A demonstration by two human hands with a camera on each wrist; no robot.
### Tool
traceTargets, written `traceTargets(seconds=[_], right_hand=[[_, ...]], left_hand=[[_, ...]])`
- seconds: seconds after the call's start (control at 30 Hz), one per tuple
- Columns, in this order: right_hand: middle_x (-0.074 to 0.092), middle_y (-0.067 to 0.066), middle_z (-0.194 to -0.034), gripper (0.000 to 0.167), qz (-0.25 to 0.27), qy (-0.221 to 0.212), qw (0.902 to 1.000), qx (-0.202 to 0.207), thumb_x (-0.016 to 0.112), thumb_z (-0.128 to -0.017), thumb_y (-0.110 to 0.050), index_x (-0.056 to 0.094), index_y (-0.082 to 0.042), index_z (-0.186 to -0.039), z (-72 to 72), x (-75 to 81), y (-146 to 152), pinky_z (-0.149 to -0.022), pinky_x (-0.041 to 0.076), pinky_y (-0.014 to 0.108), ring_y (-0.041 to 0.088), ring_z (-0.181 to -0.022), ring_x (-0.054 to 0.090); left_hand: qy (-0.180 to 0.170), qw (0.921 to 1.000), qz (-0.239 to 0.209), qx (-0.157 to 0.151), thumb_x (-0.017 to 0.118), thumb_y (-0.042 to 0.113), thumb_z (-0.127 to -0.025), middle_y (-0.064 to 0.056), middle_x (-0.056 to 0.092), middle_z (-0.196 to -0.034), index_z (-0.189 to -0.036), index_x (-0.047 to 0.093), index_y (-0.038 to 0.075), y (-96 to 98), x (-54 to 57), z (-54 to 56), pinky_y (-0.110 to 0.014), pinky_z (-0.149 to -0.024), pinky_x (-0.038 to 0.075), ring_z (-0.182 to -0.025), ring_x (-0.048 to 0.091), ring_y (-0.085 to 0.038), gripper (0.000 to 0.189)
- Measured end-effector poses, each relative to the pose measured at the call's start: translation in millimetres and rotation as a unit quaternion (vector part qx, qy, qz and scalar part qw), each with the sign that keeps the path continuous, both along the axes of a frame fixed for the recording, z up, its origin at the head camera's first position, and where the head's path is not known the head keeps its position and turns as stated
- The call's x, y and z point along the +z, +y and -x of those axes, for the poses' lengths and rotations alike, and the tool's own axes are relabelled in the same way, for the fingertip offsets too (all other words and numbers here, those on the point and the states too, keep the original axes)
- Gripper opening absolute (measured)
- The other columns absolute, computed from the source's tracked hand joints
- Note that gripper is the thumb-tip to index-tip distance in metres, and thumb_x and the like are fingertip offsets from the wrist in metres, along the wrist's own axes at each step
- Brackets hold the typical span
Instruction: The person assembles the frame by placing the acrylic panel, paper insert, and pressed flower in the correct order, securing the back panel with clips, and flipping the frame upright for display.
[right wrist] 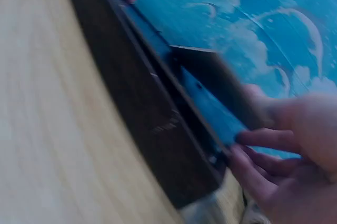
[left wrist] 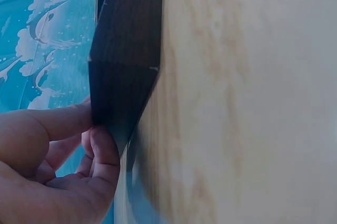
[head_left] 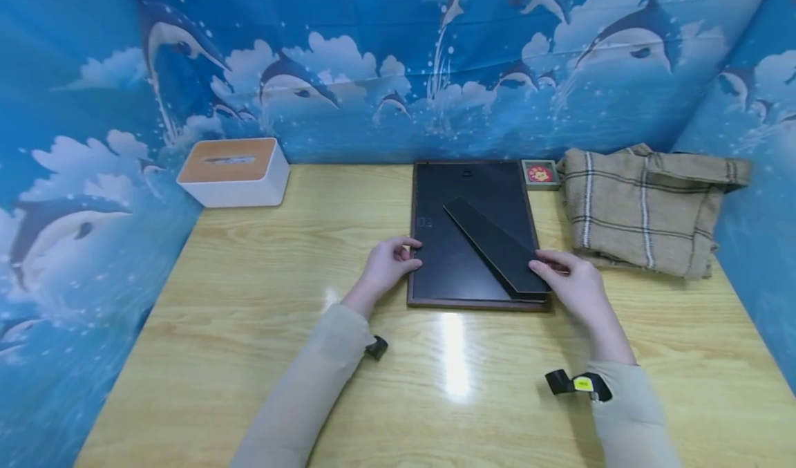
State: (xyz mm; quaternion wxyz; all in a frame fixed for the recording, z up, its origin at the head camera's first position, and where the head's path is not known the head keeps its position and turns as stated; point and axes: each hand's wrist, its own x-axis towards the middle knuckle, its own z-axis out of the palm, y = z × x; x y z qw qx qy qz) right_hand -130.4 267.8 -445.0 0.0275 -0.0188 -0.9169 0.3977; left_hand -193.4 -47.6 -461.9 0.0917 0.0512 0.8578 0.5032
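A picture frame with a dark brown rim lies face down on the wooden table, its black back upward. Across that back slants a black easel stand, its wide end at the lower right corner. My left hand pinches the left side of the frame; in the left wrist view its thumb and fingers meet at the brown rim. My right hand holds the wide end of the stand at the right edge. In the right wrist view a narrow dark gap runs between the backing and the rim.
A white tissue box with a wooden lid stands at the back left. Beyond the frame's upper right corner sits a small green square box with a red picture. A folded brown plaid cloth lies at right. Dolphin-print curtains enclose the table.
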Motion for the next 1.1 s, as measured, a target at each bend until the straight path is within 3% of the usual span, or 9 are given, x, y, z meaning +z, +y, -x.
traceTargets(seconds=[0.1,0.2,0.3,0.43,0.57,0.73,0.87,1.03,1.1], right_hand=[[0.057,0.024,-0.124,0.056,0.035,-0.056,0.9971,0.038,0.062,-0.092,-0.039,0.053,-0.001,-0.134,-3.9,6.1,8,-0.078,0.045,0.015,0.037,-0.113,0.056],[0.053,0.026,-0.128,0.061,0.044,-0.09,0.9931,0.06,0.063,-0.092,-0.036,0.046,0.0,-0.138,-4.7,10.1,11,-0.086,0.05,0.027,0.04,-0.117,0.052],[0.054,0.027,-0.124,0.064,0.026,-0.111,0.992,0.055,0.065,-0.091,-0.036,0.045,0.004,-0.136,-2.9,14.7,7,-0.091,0.048,0.045,0.04,-0.114,0.053],[0.058,0.027,-0.115,0.061,0.002,-0.121,0.9921,0.032,0.068,-0.089,-0.033,0.05,0.01,-0.128,0.9,19.1,1,-0.088,0.047,0.048,0.039,-0.107,0.056],[0.06,0.024,-0.11,0.053,0.018,-0.109,0.9939,0.006,0.07,-0.088,-0.026,0.053,0.01,-0.124,1.6,15.3,-3,-0.08,0.05,0.033,0.033,-0.1,0.058],[0.06,0.023,-0.106,0.043,0.052,-0.064,0.996,-0.035,0.07,-0.088,-0.015,0.056,0.009,-0.122,-0.1,6.1,-8,-0.07,0.044,0.012,0.025,-0.094,0.057],[0.061,0.022,-0.104,0.037,0.053,-0.032,0.996,-0.064,0.068,-0.089,-0.011,0.058,0.009,-0.119,2.0,2.3,-14,-0.071,0.042,0.009,0.021,-0.091,0.057],[0.063,0.021,-0.102,0.032,0.037,-0.004,0.9956,-0.085,0.068,-0.089,-0.008,0.061,0.007,-0.116,7.2,-1.3,-22,-0.07,0.041,0.008,0.025,-0.091,0.06],[0.063,0.022,-0.102,0.03,0.022,0.003,0.9963,-0.084,0.068,-0.088,-0.006,0.062,0.008,-0.115,8.8,-1.8,-24,-0.072,0.043,0.013,0.028,-0.092,0.061]], left_hand=[[0.004,1.0,-0.002,0.0,0.075,0.004,-0.081,-0.001,0.052,-0.075,-0.11,0.07,0.007,-0.5,-0.3,-0.8,-0.023,-0.06,0.043,-0.067,0.049,-0.013,0.03],[0.007,1.0,-0.004,0.002,0.076,0.004,-0.08,-0.001,0.052,-0.074,-0.109,0.07,0.006,-0.1,-0.4,-0.9,-0.023,-0.061,0.043,-0.068,0.049,-0.013,0.029],[0.005,1.0,-0.003,0.004,0.076,0.005,-0.08,-0.001,0.053,-0.075,-0.109,0.069,0.007,0.4,-0.4,-0.8,-0.023,-0.062,0.043,-0.069,0.05,-0.013,0.03],[0.002,1.0,-0.001,0.008,0.076,0.005,-0.081,-0.002,0.053,-0.076,-0.11,0.069,0.007,0.3,0.3,-1.5,-0.023,-0.061,0.044,-0.069,0.051,-0.013,0.03],[0.002,1.0,-0.002,0.009,0.076,0.006,-0.08,-0.002,0.054,-0.075,-0.11,0.07,0.007,-1.1,-0.1,-0.8,-0.022,-0.061,0.044,-0.069,0.051,-0.013,0.031],[0.001,1.0,-0.002,-0.004,0.077,0.009,-0.08,-0.002,0.055,-0.075,-0.112,0.069,0.008,-4.5,0.1,0.7,-0.023,-0.061,0.044,-0.068,0.051,-0.013,0.032],[-0.007,0.9999,-0.002,-0.013,0.077,0.009,-0.08,-0.002,0.056,-0.075,-0.113,0.068,0.009,-7.7,1.8,1.4,-0.023,-0.061,0.043,-0.068,0.051,-0.014,0.034],[-0.008,0.9998,-0.005,-0.02,0.077,0.007,-0.08,-0.003,0.056,-0.074,-0.116,0.067,0.007,-10.7,2.5,2.1,-0.023,-0.06,0.043,-0.067,0.051,-0.014,0.037],[-0.008,0.9997,-0.006,-0.021,0.077,0.007,-0.08,-0.003,0.056,-0.074,-0.117,0.066,0.008,-11.5,2.0,2.5,-0.023,-0.06,0.043,-0.067,0.052,-0.014,0.038]])
